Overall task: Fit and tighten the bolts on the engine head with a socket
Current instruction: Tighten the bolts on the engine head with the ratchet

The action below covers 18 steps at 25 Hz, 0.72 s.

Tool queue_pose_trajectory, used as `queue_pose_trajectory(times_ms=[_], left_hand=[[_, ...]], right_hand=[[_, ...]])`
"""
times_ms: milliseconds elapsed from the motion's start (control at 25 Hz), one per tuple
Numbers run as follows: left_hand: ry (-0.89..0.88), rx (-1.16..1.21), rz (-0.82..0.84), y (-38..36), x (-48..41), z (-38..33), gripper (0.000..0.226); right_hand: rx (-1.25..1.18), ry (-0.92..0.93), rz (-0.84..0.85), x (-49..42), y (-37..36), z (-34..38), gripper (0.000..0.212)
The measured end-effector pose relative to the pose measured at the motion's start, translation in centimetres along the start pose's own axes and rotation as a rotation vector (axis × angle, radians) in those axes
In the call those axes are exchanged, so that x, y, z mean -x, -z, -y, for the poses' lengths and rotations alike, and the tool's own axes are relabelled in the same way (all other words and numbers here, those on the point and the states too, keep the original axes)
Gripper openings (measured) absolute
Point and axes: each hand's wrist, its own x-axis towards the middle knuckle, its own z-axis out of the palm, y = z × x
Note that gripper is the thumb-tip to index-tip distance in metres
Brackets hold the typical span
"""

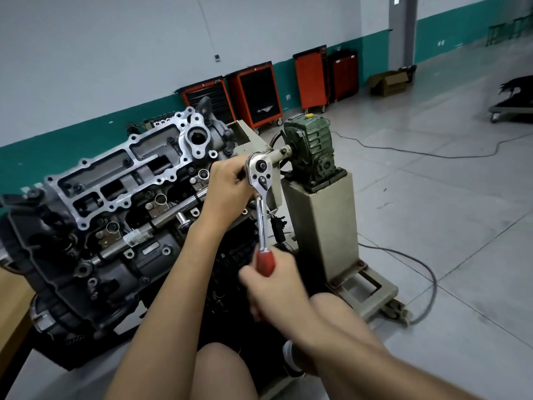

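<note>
Head view: the engine head [115, 180] is seen mounted on an engine stand [326, 226], tilted, w/ its open top face turned toward the camera. A ratchet wrench [261, 197] is held over the right end of the engine, approx. upright. The left hand [227, 183] is closed around the wrench head from the side; whatever sits under it (socket, bolt) is hidden, so it cannot be told if a socket is seated on a bolt. The right hand [271, 281] is wrapped around the red grip [266, 262] at the bottom of the wrench and looks blurred.

Handling, as a judgement: the wrench is steel, stiff and fairly heavy, and its chrome shaft is probably slippery, so the red grip is the correct place to take hold for leverage, while the head is steadied by the other hand to keep the socket straight. The engine head is rigid cast metal and will not give way; its bolts are small and easily cross-threaded, so they are better started softly.

Red tool cabinets [253, 93] are standing by the wall, well apart.
</note>
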Motion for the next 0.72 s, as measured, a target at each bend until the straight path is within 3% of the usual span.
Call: queue_pose_trajectory(times_ms=[200,320,440,640,720], left_hand=[[-0.017,-0.011,0.070,-0.1,-0.3,-0.8,0.025],[0.000,0.014,0.039,0.0,-0.2,-0.7,0.032],[0.022,0.017,0.025,0.0,0.2,-0.5,0.025],[0.004,-0.002,-0.039,-0.5,-0.1,-0.4,0.032],[0.003,-0.016,-0.028,-0.3,-0.1,-0.1,0.032]], right_hand=[[0.904,0.272,0.105,-6.2,13.1,5.0,0.036],[1.193,0.455,0.039,-9.0,14.8,8.2,0.037],[0.930,0.330,-0.009,-5.9,11.9,5.3,0.042],[-0.013,-0.002,-0.051,0.4,-0.1,0.0,0.029],[-0.120,-0.049,-0.003,0.6,-1.8,-0.2,0.025]])
